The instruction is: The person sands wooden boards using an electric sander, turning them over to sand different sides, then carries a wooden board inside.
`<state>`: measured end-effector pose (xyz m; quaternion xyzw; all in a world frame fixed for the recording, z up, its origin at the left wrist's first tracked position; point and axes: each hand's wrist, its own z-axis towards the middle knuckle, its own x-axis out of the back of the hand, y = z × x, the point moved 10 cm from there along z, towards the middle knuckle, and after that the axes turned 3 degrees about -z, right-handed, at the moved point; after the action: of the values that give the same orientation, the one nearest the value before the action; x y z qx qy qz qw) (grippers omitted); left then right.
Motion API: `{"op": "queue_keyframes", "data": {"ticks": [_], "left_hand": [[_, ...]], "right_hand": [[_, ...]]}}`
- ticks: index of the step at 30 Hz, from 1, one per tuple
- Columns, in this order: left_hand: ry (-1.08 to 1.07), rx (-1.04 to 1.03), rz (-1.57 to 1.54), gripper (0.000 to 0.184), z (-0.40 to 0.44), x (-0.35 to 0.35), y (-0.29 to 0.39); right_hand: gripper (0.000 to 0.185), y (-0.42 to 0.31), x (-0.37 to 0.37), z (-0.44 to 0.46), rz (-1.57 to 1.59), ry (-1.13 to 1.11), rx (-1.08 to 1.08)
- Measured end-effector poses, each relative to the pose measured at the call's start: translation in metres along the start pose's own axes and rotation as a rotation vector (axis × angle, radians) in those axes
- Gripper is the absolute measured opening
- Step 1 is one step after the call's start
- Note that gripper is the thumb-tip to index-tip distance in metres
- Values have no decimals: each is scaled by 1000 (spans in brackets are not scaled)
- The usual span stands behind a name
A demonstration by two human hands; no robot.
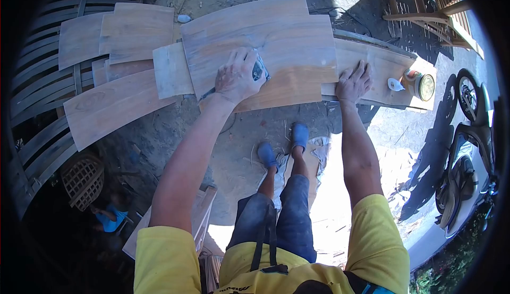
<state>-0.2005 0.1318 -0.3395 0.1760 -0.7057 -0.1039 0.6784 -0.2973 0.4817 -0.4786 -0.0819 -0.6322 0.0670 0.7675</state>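
Observation:
My left hand (237, 76) is closed over a dark power sander (260, 72), whose body is mostly hidden under the palm. The sander rests on a wide wooden panel (297, 41), near its middle. A dark cord or strap (206, 96) shows below the wrist. To the right, my right hand (355, 83) lies with fingers spread on a long board (380, 63), just beyond the panel's right edge. That board sits partly under the panel.
Several thin wooden panels (119, 100) lie at left beside a slatted frame (40, 89). A can (426, 87) and a white piece (394, 84) stand on the board's right end. A motorcycle (462, 172) is parked right. A person in blue (112, 218) sits lower left.

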Motion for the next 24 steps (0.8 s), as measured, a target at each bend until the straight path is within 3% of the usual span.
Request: {"op": "queue_keyframes", "data": {"ticks": [4,6,9,17,21,24], "left_hand": [[-104,-31,-7,48,28,-28,49],[7,-145,-44,47,41,-34,79],[-127,-117,-37,47,64,-59,114],[-142,-178,-81,49,117,-97,195],[-120,-166,-84,47,119,-95,199],[-106,-123,-68,45,105,-84,164]], "right_hand": [[62,1,2,1,-4,3,-6],[62,-1,4,1,23,20,9],[61,2,2,1,32,6,0],[58,6,0,2,68,3,-29],[58,7,2,2,61,-16,-27],[58,6,2,1,67,-14,-34]]}}
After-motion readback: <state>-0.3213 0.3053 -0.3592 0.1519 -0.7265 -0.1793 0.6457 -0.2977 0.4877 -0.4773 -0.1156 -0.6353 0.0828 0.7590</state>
